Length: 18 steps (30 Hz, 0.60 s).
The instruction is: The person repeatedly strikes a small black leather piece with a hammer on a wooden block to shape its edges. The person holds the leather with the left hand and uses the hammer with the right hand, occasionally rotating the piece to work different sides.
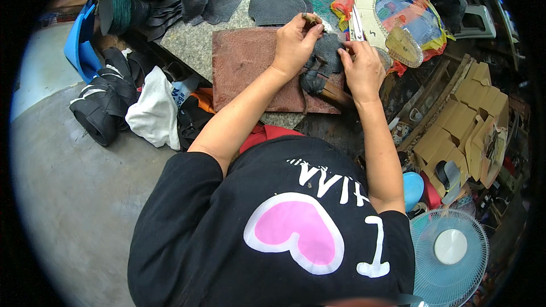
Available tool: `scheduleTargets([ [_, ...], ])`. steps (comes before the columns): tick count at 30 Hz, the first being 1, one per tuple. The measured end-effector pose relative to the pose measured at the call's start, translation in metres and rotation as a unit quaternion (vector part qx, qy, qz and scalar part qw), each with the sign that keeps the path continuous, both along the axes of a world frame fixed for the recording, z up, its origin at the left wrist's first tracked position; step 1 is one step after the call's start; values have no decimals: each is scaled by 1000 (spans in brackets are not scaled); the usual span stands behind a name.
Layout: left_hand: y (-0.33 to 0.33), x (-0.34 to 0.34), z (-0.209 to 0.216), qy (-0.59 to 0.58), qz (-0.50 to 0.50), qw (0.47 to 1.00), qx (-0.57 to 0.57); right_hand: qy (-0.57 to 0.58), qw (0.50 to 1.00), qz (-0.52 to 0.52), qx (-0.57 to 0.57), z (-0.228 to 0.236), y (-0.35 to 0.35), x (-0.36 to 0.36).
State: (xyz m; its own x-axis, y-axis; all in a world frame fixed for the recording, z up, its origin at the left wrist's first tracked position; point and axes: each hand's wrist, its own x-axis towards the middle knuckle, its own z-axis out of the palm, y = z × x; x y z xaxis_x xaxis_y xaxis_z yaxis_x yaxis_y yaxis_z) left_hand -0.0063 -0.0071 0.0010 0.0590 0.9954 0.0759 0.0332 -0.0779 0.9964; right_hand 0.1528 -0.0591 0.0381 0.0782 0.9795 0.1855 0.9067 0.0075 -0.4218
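In the head view, the left hand (292, 42) pinches a small brown piece (311, 19). The black leather (330, 50) lies right of that grip and nearer the body, its visible length pointing bodyward. The right hand (364, 72) is closer, fingertips at its edge; whether they clasp it, I cannot tell.
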Motion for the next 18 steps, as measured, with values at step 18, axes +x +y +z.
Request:
scheduleTargets([
  [18,-3,-2,6,3,-5,1000,30,133,985,-82,-71,-9,7,2],
])
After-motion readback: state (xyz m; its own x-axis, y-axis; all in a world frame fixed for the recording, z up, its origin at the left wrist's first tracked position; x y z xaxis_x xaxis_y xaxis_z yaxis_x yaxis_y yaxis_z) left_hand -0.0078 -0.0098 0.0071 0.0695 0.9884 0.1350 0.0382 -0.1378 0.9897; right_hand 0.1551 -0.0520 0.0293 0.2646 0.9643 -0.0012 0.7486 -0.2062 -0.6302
